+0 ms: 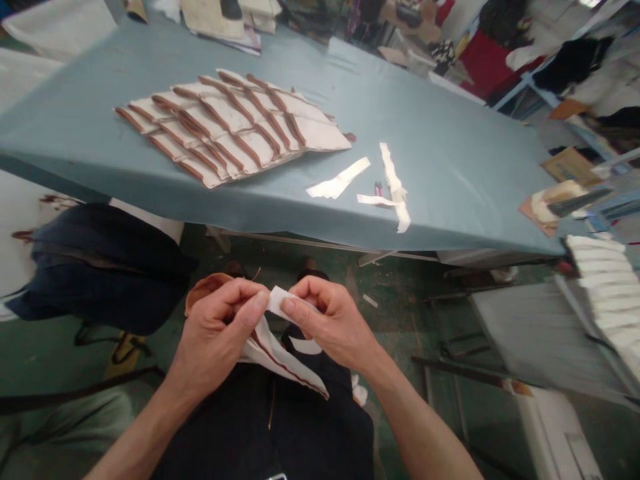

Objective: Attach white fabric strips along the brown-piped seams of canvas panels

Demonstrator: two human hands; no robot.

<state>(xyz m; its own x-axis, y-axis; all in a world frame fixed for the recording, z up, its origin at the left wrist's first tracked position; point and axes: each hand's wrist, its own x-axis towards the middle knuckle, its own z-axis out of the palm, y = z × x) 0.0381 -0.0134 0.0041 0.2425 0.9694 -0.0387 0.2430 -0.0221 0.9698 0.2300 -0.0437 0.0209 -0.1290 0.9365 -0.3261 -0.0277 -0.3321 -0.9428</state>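
Close in front of my body, my left hand (215,333) is closed on a white fabric piece (285,360) with brown edging. An orange-brown part (203,290) of what looks like the same piece sticks out behind the fingers. Between thumb and fingers, my right hand (337,320) pinches a white strip (277,301), whose free end meets the left thumb and fingertips. Part of the strip hangs below the right hand. Whether the strip touches the fabric is hidden by the fingers.
Overlapping white pieces with brown edges (240,133) lie on the blue-covered table (450,147). White strips (340,180) and a small pinkish object (379,189) are near its front edge. Dark cloth (100,267) hangs at left; a metal-framed stand (525,320) is at right.
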